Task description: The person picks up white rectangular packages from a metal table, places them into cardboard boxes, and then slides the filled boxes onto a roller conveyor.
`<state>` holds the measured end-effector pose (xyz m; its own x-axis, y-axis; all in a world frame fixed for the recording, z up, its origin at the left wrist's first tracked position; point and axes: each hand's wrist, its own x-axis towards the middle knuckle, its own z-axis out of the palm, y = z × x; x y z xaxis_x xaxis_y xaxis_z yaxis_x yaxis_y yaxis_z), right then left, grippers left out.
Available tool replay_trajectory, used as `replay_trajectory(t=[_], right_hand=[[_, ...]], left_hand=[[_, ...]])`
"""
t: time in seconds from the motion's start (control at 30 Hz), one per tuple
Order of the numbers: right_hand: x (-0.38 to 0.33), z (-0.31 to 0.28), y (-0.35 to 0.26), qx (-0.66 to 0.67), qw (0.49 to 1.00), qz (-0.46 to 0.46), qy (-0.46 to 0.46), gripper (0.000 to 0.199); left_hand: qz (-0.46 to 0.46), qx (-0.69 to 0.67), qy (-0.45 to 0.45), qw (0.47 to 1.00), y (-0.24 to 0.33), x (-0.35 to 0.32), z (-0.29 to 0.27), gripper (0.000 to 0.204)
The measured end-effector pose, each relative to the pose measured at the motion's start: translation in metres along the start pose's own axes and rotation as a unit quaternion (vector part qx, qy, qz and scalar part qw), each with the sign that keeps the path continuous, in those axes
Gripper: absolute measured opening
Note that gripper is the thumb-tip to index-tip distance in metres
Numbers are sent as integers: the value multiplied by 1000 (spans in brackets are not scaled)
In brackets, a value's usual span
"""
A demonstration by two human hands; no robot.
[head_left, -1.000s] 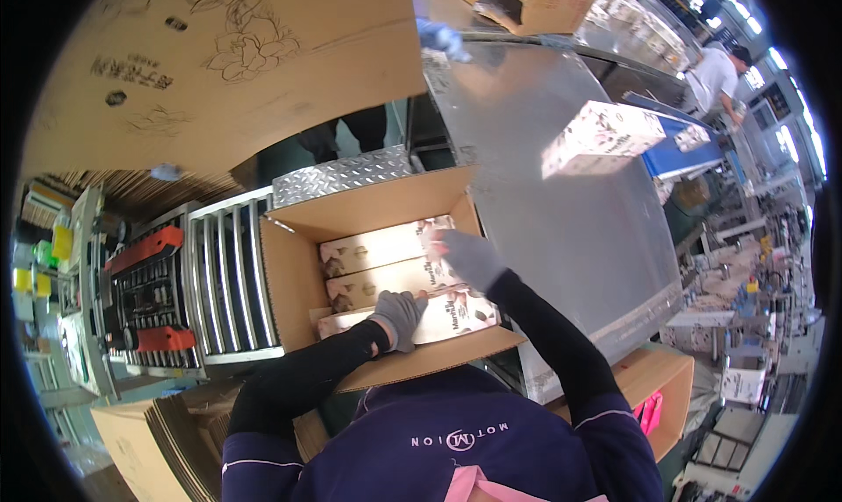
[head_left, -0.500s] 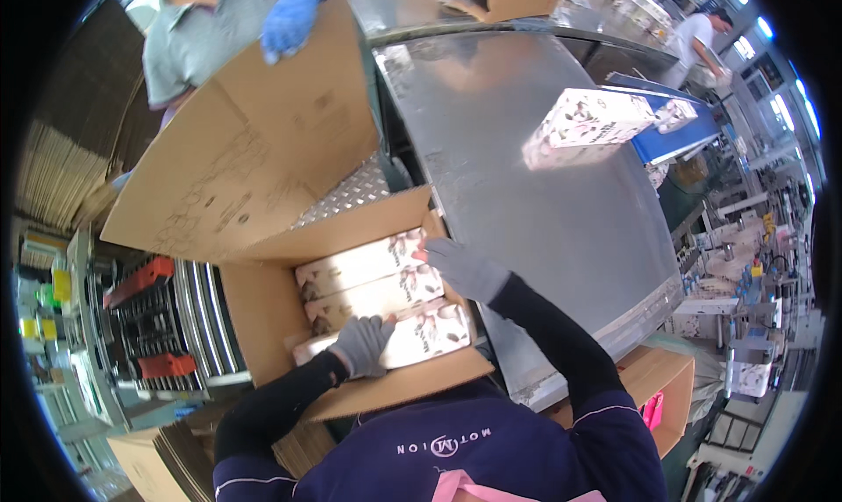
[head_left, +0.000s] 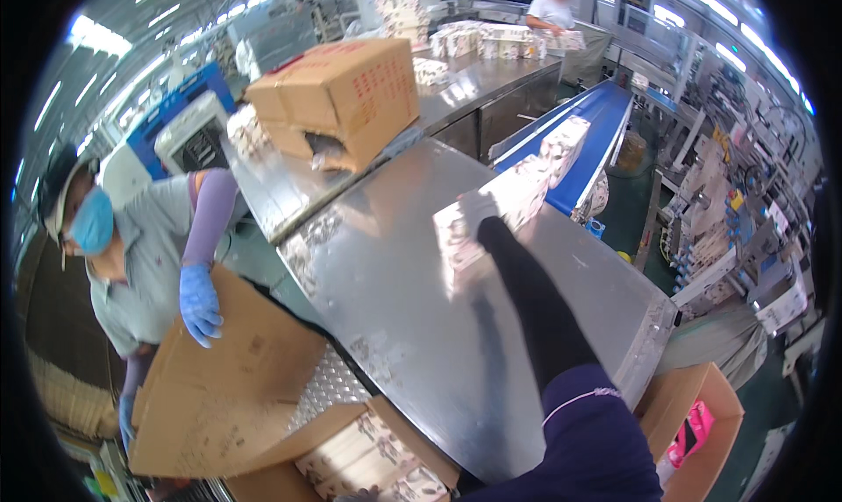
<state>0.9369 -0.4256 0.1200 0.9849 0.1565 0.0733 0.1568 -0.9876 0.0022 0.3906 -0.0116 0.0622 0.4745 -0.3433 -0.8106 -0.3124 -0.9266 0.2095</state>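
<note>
While floral-print packs [head_left: 360,456] lie inside the open carton [head_left: 414,436], another pack [head_left: 522,186] remains on the metal table [head_left: 395,283] | right hand [head_left: 480,211] at it, fingers blurred, grip unclear | left hand [head_left: 361,495] nearly out of view, fingers unreadable | third pack [head_left: 566,142] waits at the blue conveyor [head_left: 605,132]

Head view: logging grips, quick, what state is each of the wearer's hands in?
Left hand: mostly cut off at the lower edge; cannot tell.
Right hand: on the floral pack, blurred; grip cannot be told.

Bright ceiling lights [head_left: 669,16], glare and shadow on steel table [head_left: 395,265], right hand [head_left: 478,208] blurred, edges bent, corners black
</note>
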Motion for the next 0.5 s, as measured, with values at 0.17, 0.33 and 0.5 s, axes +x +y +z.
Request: replay_trajectory(t=[0.17,0.33,0.5], right_hand=[[-68,-21,-117,86,982,-152,-76,74],[-181,-20,-12,185,980,-58,-52,92],[-255,-45,0,199,957,-119,-174,79]], left_hand=[[77,12,347,935,62,18,-114,71],[125,120,457,872,87,52,-211,70],[154,154,563,798,122,76,-264,89]])
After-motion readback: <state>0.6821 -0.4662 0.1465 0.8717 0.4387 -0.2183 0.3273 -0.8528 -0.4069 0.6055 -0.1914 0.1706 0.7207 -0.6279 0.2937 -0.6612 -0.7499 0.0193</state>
